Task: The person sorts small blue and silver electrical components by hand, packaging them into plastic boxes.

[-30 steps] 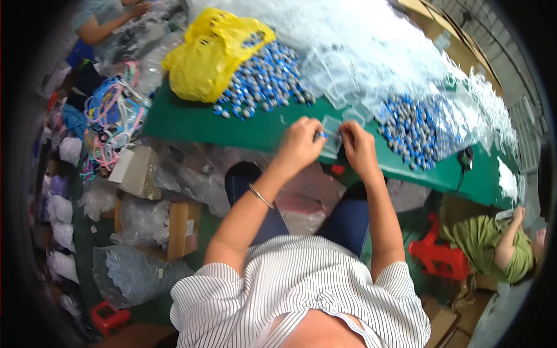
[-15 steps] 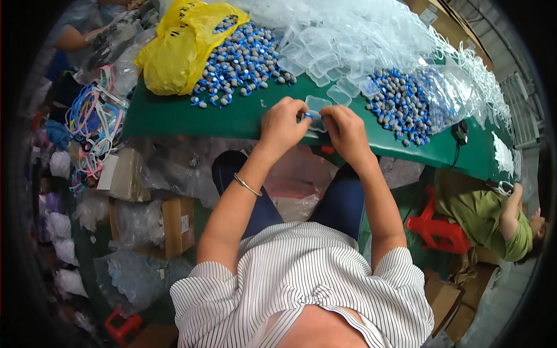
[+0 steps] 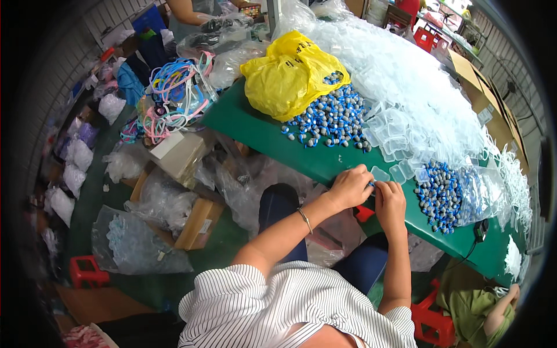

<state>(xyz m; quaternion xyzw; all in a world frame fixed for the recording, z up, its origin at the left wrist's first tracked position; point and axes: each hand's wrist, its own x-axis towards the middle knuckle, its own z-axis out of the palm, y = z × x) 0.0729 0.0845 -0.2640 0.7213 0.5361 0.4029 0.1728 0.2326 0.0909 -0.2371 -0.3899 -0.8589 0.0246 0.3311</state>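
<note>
Both hands meet at the near edge of the green table (image 3: 267,145). My left hand (image 3: 350,188) is closed, its fingertips pinching a small blue-and-grey piece (image 3: 371,184) that is mostly covered. Against it, my right hand (image 3: 391,203) has its fingers pressed together; what they hold is hidden. Just beyond the fingertips lies a clear plastic case (image 3: 380,174), partly hidden by the hands. Similar blue-and-grey pieces form one pile (image 3: 342,119) beyond my left hand and another pile (image 3: 438,194) to the right of my right hand.
A yellow plastic bag (image 3: 284,84) stands by the far pile. Clear cases (image 3: 406,87) heap across the back. White cords (image 3: 510,191) lie at the right. A box (image 3: 200,223) and bags fill the floor at left; a person in green (image 3: 473,304) sits at lower right.
The view has swung left, so the table and hands appear farther right and lower. My hands have come closer together, and the clear case between them is now mostly out of sight.
</note>
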